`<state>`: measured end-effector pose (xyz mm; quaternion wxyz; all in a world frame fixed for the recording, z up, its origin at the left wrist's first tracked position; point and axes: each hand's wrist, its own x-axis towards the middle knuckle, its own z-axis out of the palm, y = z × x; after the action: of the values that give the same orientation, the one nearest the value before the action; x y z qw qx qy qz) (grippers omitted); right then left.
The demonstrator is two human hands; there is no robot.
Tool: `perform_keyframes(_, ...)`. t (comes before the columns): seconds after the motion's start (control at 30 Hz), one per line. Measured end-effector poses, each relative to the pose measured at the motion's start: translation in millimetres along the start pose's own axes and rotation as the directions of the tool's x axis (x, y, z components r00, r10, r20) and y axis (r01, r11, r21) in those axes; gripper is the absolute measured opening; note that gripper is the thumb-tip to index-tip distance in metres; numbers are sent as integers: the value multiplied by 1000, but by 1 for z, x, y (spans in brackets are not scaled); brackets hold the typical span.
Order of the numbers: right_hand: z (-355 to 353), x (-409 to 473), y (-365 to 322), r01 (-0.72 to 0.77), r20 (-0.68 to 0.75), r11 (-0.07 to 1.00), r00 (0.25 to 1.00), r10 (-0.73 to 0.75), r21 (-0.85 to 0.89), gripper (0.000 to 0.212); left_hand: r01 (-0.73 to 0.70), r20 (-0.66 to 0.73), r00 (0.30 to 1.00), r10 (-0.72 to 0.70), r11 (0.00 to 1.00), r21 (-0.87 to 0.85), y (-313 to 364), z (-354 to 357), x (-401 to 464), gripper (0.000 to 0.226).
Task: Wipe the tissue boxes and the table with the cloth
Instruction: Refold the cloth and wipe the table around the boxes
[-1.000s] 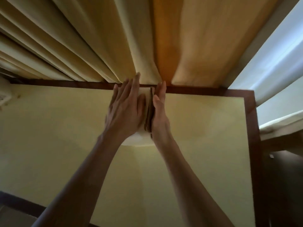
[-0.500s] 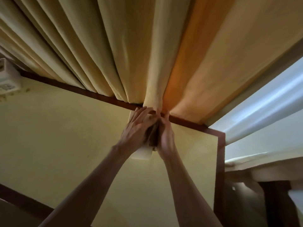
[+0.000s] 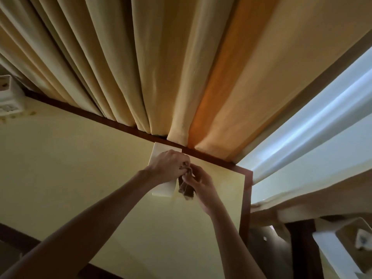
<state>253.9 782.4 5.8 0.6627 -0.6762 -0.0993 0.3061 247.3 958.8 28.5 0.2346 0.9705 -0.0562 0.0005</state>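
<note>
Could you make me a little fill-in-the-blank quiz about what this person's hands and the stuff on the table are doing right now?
1. Both hands pinch a dark, bunched ____ that hangs down between them.
2. The left hand is above a white ____ that stands at the table's far edge.
3. Behind the table hang long yellow ____.
4. The right hand is nearer the table's ____ corner.

Missing words: cloth; tissue box; curtains; far right.
</note>
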Motion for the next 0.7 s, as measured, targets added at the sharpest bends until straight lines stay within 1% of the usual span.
perform_keyframes(0.07, -6, -5, 5, 8, -54, 985, 998, -18, -174, 31, 17, 65, 998, -17, 1000, 10, 10, -3, 0, 12)
perform_keyframes(0.13, -11, -10, 8, 46, -89, 916, 992, -88, -399, 23, 19, 95, 995, -19, 1000, -2, 23, -7, -1, 12)
perform_keyframes(0.17, -14, -12, 11, 58, -101, 872, 987, -122, -485, 21, 26, 104, 994, -24, 999, -21, 28, -8, -1, 12)
perform_keyframes(0.23, -22, -21, 14, 83, -116, 794, 975, -190, -602, 17, 42, 108, 993, -37, 998, -45, 39, -9, -6, 13)
perform_keyframes(0.3, -32, -35, 16, 147, -92, 731, 957, -276, -667, 11, 42, 78, 996, -39, 998, -39, 49, -7, -13, 14)
perform_keyframes(0.37, -42, -51, 15, 189, -72, 700, 943, -325, -689, 7, 37, 48, 998, -33, 997, -74, 58, -3, -25, 17)
perform_keyframes(0.43, -49, -63, 16, 184, -84, 705, 941, -327, -685, 7, 33, 48, 998, -27, 991, -127, 68, 4, -37, 17)
perform_keyframes(0.5, -51, -75, 22, 180, -63, 700, 950, -307, -691, 14, 48, 52, 998, -39, 984, -169, 77, 13, -48, 16)
perform_keyframes(0.57, -49, -85, 34, 201, 1, 604, 949, -316, -771, 24, 58, 63, 997, -47, 978, -201, 83, 24, -59, 16)
perform_keyframes(0.6, -49, -89, 42, 215, 29, 551, 945, -327, -806, 22, 62, 73, 996, -47, 976, -207, 86, 30, -64, 16)
perform_keyframes(0.63, -50, -93, 50, 217, 44, 523, 945, -323, -824, 17, 67, 84, 995, -51, 975, -212, 89, 35, -70, 16)
perform_keyframes(0.7, -53, -103, 62, 184, 32, 546, 960, -277, -817, 6, 94, 103, 992, -71, 968, -235, 92, 47, -82, 16)
